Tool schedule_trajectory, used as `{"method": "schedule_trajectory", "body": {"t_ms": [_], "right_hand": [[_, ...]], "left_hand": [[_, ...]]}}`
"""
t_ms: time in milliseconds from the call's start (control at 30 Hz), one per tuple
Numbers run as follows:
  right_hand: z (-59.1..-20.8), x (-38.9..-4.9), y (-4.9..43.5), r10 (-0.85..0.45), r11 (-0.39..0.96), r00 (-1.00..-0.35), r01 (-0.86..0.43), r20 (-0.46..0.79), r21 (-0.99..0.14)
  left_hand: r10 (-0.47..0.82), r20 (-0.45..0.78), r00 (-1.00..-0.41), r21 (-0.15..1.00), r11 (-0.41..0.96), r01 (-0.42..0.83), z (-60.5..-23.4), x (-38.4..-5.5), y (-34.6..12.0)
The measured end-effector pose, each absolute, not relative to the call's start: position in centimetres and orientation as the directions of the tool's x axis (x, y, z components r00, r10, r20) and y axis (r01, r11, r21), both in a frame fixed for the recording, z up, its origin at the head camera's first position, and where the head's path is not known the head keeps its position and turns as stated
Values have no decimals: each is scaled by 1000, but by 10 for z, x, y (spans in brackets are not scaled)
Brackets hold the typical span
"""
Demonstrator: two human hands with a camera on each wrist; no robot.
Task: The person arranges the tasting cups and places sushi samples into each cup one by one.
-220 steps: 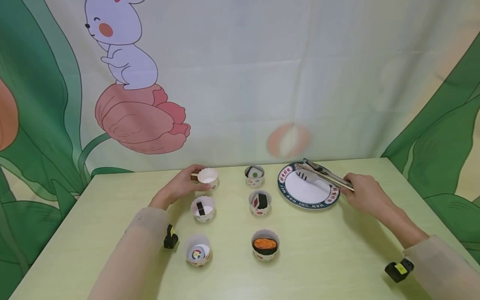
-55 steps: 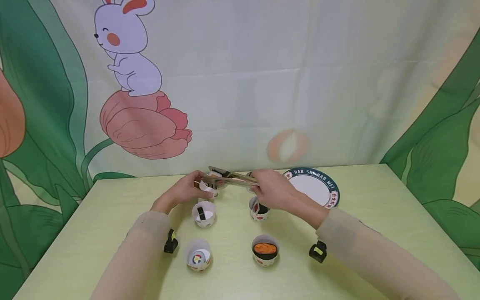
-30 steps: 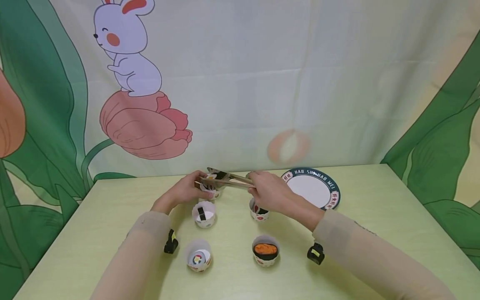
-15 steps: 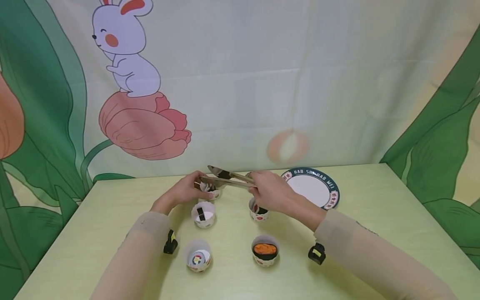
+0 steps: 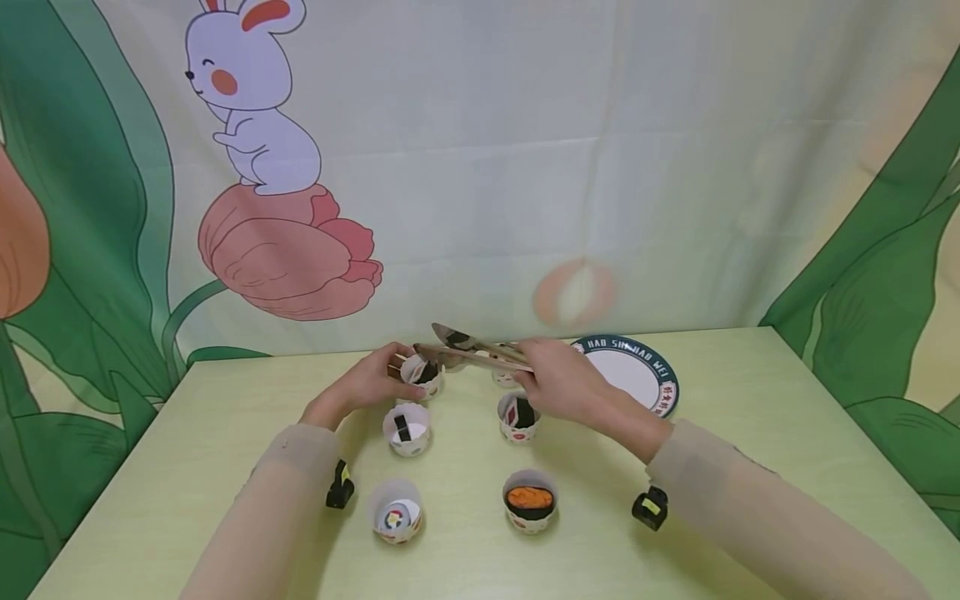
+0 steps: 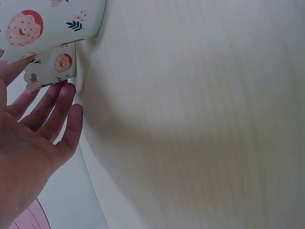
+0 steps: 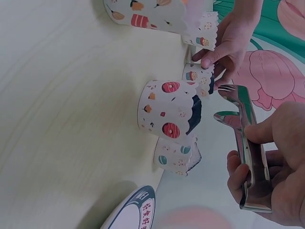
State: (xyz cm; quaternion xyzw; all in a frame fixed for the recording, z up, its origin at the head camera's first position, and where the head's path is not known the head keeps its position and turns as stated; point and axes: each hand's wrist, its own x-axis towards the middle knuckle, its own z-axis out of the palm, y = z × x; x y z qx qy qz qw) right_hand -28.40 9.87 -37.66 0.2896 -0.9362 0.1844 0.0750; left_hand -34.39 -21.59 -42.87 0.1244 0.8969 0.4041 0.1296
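My left hand holds a white patterned paper cup at the back left, thumb in front and fingers behind. A dark sushi piece lies in that cup. In the left wrist view, the fingers touch the cup's side. My right hand grips metal serving tongs, one tip fork-shaped. Over the cup, the tongs' arms are spread, and nothing shows between their tips. Behind the right hand, another paper cup is partly hidden.
Toward me on the left stand a cup with a black-banded piece and a cup with a round roll. On the right are a cup with a dark piece and one with an orange-topped piece. A blue-rimmed plate lies beyond.
The tongs came from the plate to the left-hand cup with a sushi piece. They have spread and let it go into the cup, then drawn slightly up and right. My left hand stays.
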Motion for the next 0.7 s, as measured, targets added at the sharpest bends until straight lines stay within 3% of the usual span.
{"method": "schedule_trajectory", "body": {"t_ms": [700], "right_hand": [[-387,-284,141,-477,735,-821,-569,314,-369]], "left_hand": [[336,-110,-936,775,619,131,-430,-342,-222]]}}
